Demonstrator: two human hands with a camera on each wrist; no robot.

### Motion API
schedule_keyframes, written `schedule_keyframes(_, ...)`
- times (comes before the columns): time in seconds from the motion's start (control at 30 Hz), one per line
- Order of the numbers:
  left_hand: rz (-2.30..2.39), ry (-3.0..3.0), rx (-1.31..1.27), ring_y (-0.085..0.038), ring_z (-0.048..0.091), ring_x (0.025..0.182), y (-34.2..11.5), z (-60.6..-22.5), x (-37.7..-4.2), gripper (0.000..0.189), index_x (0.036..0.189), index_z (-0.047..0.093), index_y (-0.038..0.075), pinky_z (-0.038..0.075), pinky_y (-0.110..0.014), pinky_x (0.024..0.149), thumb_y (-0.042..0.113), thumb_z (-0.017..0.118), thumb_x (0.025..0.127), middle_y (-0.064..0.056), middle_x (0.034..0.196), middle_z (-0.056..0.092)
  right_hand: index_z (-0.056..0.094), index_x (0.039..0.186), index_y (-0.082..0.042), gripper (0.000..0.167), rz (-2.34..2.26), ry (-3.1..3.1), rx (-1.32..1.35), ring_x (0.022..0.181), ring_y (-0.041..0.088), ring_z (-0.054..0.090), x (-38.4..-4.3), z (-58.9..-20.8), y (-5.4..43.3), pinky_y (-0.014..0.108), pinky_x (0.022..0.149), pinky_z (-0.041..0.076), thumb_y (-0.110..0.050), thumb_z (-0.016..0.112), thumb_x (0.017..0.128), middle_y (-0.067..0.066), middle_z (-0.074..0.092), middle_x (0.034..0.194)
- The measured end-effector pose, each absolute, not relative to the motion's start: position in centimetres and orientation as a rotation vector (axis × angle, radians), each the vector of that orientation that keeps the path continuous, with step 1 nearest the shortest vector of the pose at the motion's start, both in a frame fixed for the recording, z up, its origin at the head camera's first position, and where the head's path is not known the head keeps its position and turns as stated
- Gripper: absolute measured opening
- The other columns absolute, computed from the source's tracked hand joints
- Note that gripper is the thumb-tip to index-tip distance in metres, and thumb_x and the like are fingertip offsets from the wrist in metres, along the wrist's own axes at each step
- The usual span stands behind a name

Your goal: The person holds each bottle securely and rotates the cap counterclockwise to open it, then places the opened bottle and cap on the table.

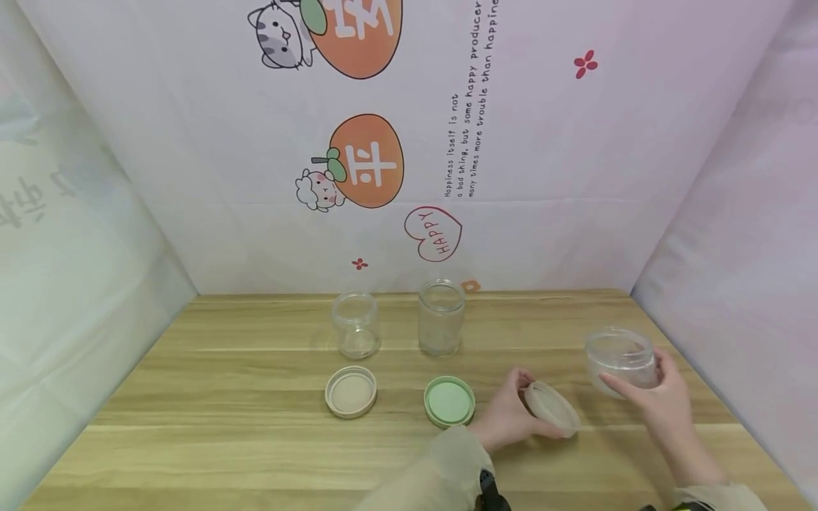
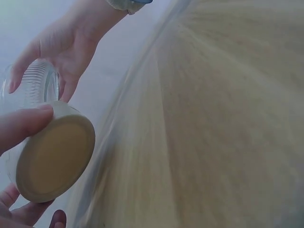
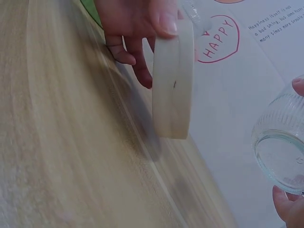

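Note:
My left hand (image 1: 508,417) pinches a cream jar lid (image 1: 553,409) by its edge, thumb on the near side. The lid is tilted, its outer face (image 2: 56,159) showing in the left wrist view and its rim (image 3: 172,90) edge-on in the right wrist view. To the right, a short, wide clear glass jar (image 1: 618,355) sits in the grip of my right hand (image 1: 667,404), with fingers and thumb around its side. Its mouth is uncovered, and ridges show on the glass (image 2: 40,83). In the head view, a gap separates lid and jar.
At the back of the wooden table (image 1: 243,426) stand a small rounded glass jar (image 1: 356,330) and a taller glass jar (image 1: 441,323), both lidless. In front of them lie a beige lid (image 1: 351,392) and a green lid (image 1: 449,401), the green one beside my left hand. A printed cloth (image 1: 537,177) rises behind.

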State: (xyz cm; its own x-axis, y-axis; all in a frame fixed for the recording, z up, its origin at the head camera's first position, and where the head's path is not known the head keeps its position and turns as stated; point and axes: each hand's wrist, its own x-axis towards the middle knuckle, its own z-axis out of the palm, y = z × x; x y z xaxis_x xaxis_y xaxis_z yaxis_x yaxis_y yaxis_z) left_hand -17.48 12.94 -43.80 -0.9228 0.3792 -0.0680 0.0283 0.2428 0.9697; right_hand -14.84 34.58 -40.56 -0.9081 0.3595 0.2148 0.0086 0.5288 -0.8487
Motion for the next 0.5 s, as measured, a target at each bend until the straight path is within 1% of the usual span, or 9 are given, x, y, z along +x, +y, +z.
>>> schedule_keyframes(0.17, 1.758, 2.242, 0.391, -0.001, 0.050, 0.094, 13.43, -43.97, -17.79, 0.070, 0.112, 0.045, 0.022, 0.045, -0.020, 0.084, 0.011, 0.090, 0.059, 0.017, 0.108, 0.050, 0.031, 0.140, 0.000, 0.079, 1.337, -2.402, -0.315, 0.089, -0.010, 0.039, -14.90, -40.58, 34.27, 0.005, 0.072, 0.035, -0.015, 0.077, 0.078, -0.023, 0.040, 0.103)
schedule_keyframes(0.27, 1.750, 2.264, 0.386, -0.001, 0.051, 0.095, 13.53, -43.95, -17.91, 0.071, 0.113, 0.045, 0.020, 0.045, -0.020, 0.085, 0.012, 0.090, 0.059, 0.015, 0.110, 0.052, 0.032, 0.139, 0.000, 0.078, 1.336, -2.397, -0.312, 0.089, -0.010, 0.039, -14.91, -40.62, 34.21, 0.005, 0.072, 0.035, -0.014, 0.077, 0.077, -0.023, 0.040, 0.103)
schedule_keyframes(0.4, 1.705, 2.325, 0.362, -0.005, 0.052, 0.102, 13.70, -43.89, -17.98, 0.073, 0.114, 0.045, 0.021, 0.045, -0.023, 0.088, 0.014, 0.091, 0.058, 0.012, 0.115, 0.054, 0.033, 0.138, -0.001, 0.076, 1.332, -2.391, -0.311, 0.089, -0.011, 0.040, -14.94, -40.74, 34.29, 0.005, 0.072, 0.035, -0.013, 0.077, 0.077, -0.025, 0.040, 0.102)
schedule_keyframes(0.5, 1.642, 2.399, 0.328, -0.008, 0.049, 0.106, 13.92, -43.90, -17.97, 0.074, 0.114, 0.046, 0.023, 0.044, -0.027, 0.089, 0.018, 0.092, 0.056, 0.013, 0.115, 0.053, 0.032, 0.139, 0.000, 0.078, 1.331, -2.395, -0.309, 0.089, -0.011, 0.039, -14.96, -40.79, 34.36, 0.004, 0.072, 0.035, -0.013, 0.077, 0.078, -0.025, 0.040, 0.102)
